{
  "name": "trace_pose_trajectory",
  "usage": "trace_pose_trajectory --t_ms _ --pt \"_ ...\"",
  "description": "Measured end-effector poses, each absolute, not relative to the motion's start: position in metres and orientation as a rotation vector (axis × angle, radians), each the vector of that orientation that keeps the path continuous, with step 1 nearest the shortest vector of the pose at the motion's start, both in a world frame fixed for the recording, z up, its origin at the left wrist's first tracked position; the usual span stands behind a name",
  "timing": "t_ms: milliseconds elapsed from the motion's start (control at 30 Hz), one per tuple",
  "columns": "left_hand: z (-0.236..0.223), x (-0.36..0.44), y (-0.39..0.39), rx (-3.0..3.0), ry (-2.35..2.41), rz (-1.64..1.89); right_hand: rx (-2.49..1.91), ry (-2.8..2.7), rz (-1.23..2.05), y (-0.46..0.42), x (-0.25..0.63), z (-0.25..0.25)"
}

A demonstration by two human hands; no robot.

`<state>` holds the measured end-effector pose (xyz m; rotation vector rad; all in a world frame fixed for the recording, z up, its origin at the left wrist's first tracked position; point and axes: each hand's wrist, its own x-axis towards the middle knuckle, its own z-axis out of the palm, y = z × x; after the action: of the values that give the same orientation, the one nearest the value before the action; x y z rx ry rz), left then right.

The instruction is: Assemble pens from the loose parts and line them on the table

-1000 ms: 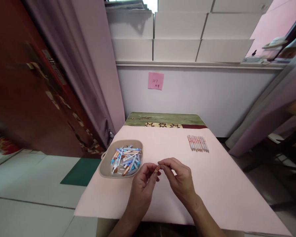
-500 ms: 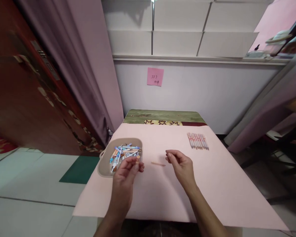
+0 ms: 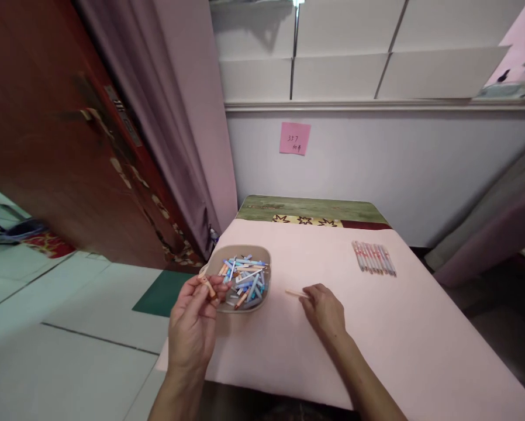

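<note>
My left hand (image 3: 194, 313) is closed on a short orange-brown pen part (image 3: 209, 287), held between thumb and fingers above the near left side of a beige basin (image 3: 266, 292). Inside the basin lies a loose pile of blue, white and orange pen parts (image 3: 249, 280). At the middle of the table, my right hand (image 3: 326, 310) pinches the right end of a thin pale-orange pen part (image 3: 294, 293). Its left end sticks out from the fingertips, low over the cloth; whether it still touches the table I cannot tell.
A row of several pens (image 3: 373, 258) lies side by side on the right of the pink tablecloth (image 3: 403, 333). Behind the table is a white wall with a pink note (image 3: 294, 138). A red-brown door (image 3: 126, 193) and purple curtain stand at the left.
My right hand has come down onto the thin pen part and closed on it. My left hand has shifted left, showing more of the basin. The view has turned left.
</note>
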<state>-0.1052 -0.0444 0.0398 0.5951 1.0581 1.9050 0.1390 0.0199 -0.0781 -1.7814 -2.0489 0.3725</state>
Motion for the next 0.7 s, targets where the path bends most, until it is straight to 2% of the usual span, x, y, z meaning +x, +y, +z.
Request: trace_pose_trajectory --t_ms 200,433,700 --pt "0.032 -0.122 -0.043 0.677 1.202 1.94 -1.752 -2.013 0.36 0.02 0.135 -0.084" --pt "0.024 -0.123 -0.025 0.601 1.097 1.792 -1.515 -1.656 0.791 0.027 0.134 -0.06" --pt "0.026 -0.117 -0.029 0.626 1.091 1.751 -1.521 -2.633 0.166 0.062 0.05 0.01"
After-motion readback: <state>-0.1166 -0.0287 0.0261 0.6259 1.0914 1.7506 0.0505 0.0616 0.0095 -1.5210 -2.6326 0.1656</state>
